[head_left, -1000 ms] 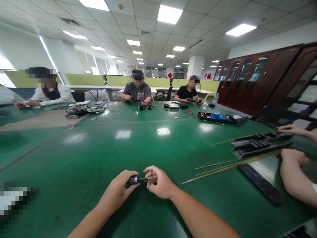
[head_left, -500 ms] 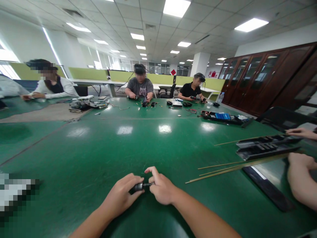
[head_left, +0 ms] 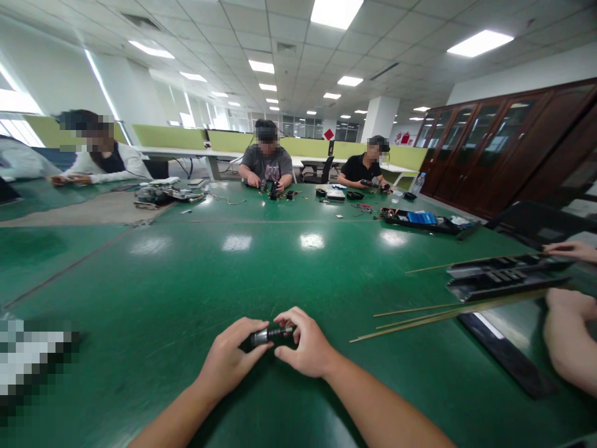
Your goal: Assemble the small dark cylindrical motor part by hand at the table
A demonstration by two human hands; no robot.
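Observation:
A small dark cylindrical part with a silver band (head_left: 261,336) is held level just above the green table (head_left: 209,267). My left hand (head_left: 228,354) grips its thicker left end between thumb and fingers. The narrower, ribbed black end points right, into the curled fingers of my right hand (head_left: 310,348). The right thumb stands a little off, below the part. Right fingertips meet the narrow end, partly hidden behind it.
Thin brass-coloured rods (head_left: 415,320), black channel-shaped housings (head_left: 504,277) and a long dark strip (head_left: 506,354) lie on the right, beside another person's arm (head_left: 566,330). A pixelated object (head_left: 32,354) sits at left. Several co-workers and parts occupy the far side.
The part and both hands have risen slightly. My right index finger has come down from its raised pose, and the right thumb has moved off the narrow end, exposing more of the part.

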